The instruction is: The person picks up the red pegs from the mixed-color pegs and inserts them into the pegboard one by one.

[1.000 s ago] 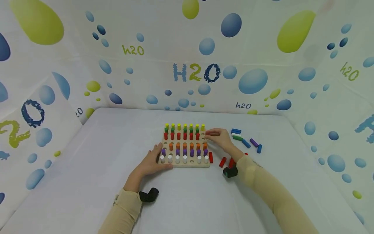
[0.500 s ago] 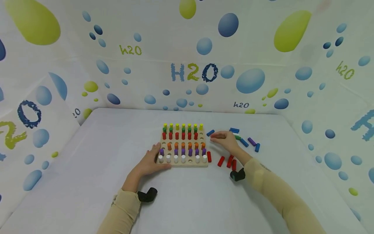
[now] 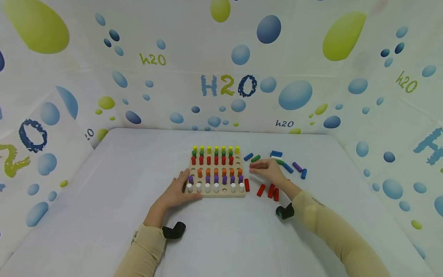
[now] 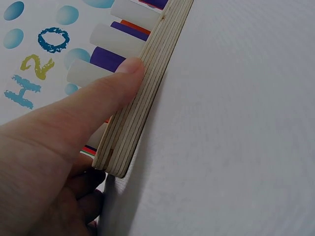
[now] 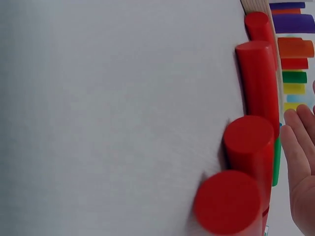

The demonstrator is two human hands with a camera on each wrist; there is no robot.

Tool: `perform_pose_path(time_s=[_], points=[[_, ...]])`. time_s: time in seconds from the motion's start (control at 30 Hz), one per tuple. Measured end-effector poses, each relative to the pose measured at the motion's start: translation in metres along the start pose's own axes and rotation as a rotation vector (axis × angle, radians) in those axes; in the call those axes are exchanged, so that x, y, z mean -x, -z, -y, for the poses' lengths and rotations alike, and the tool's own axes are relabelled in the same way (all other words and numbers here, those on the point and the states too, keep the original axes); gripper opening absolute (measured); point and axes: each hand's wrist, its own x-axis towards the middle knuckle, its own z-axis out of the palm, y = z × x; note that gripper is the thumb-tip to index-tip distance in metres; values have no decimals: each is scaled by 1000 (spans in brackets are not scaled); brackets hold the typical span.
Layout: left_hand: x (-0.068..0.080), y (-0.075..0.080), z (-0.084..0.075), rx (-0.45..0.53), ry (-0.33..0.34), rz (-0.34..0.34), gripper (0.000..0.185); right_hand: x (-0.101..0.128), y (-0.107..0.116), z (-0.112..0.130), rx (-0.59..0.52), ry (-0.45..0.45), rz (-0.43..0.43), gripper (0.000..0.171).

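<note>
A wooden pegboard (image 3: 221, 193) holds rows of yellow, green, red, orange, purple and white pegs. My left hand (image 3: 176, 192) rests at its near left corner, thumb (image 4: 98, 98) straight along the board's layered edge (image 4: 142, 103), beside a white peg (image 4: 86, 73). My right hand (image 3: 269, 170) lies flat on the table just right of the board, fingers (image 5: 298, 157) straight, holding nothing. Three red pegs (image 5: 248, 142) lie close by it, seen also in the head view as the red pegs (image 3: 271, 190). A blue peg (image 3: 248, 156) and a green peg (image 3: 255, 158) lie beyond its fingertips.
More loose pegs, blue (image 3: 276, 154), purple (image 3: 297, 166) and blue (image 3: 303, 174), are scattered behind the right hand. One red peg (image 3: 247, 185) lies against the board's right side. Printed fabric walls enclose the white table (image 3: 221, 238) on three sides.
My right hand drew back from the board's far right edge to the table beside it. A blue and then a green peg came into view there. The left hand stayed put.
</note>
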Motion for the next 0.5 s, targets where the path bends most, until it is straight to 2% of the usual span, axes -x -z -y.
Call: perform_pose_path(time_s=[0.27, 0.5], points=[[-2, -1, 2, -13, -6, -1, 113, 8, -4, -5, 26, -15, 65, 33], [-2, 0, 1, -15, -11, 3, 113, 15, -5, -6, 20, 16, 130, 36]])
